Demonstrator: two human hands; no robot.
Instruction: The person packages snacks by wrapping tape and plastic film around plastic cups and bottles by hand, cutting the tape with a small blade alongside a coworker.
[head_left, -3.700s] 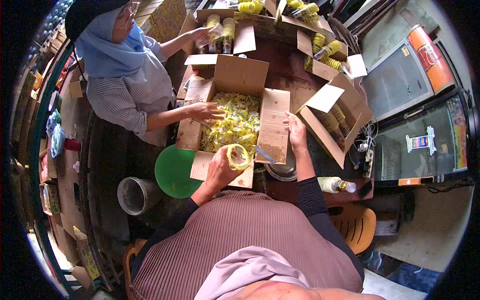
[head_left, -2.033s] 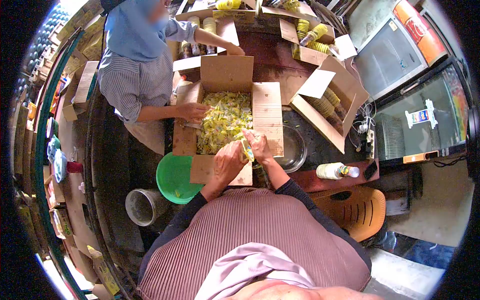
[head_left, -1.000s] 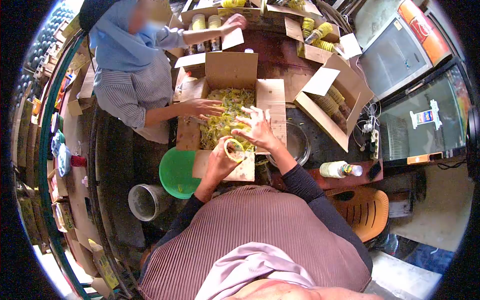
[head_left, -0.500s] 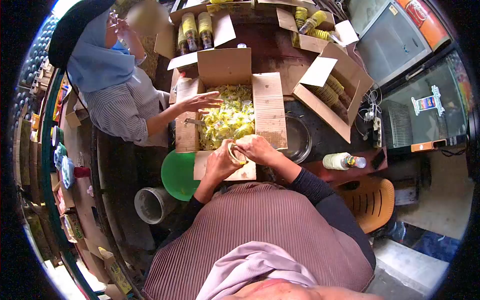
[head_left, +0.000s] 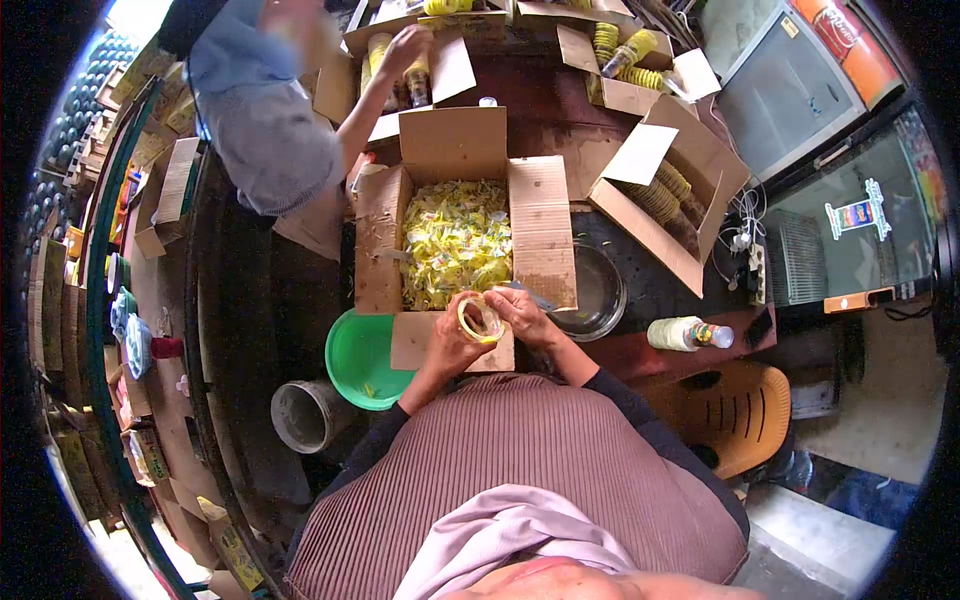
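Note:
My left hand (head_left: 455, 338) is wrapped around a clear round plastic cup (head_left: 482, 322) with a yellow rim, its opening tilted up towards me. My right hand (head_left: 522, 318) is closed at the cup's right edge, fingers bent against the rim. A flat grey shape like a knife blade (head_left: 538, 298) shows just beyond the right fingers; whether that hand holds it I cannot tell. Both hands are over the near flap of a cardboard box (head_left: 455, 130), which is filled with yellow and clear plastic scraps (head_left: 458, 240).
A green basin (head_left: 350, 370) and a grey bucket (head_left: 300, 415) stand at left. To the right are a glass bowl (head_left: 612, 300), a wrapped stack with a bottle (head_left: 675, 333) and an orange chair (head_left: 740, 420). A co-worker (head_left: 270, 140) reaches towards a box of yellow-rimmed stacks at the back.
The cup has turned so its opening shows, and my hands have shifted slightly right and down. The co-worker's hand has left the scrap box and moved up to the back box.

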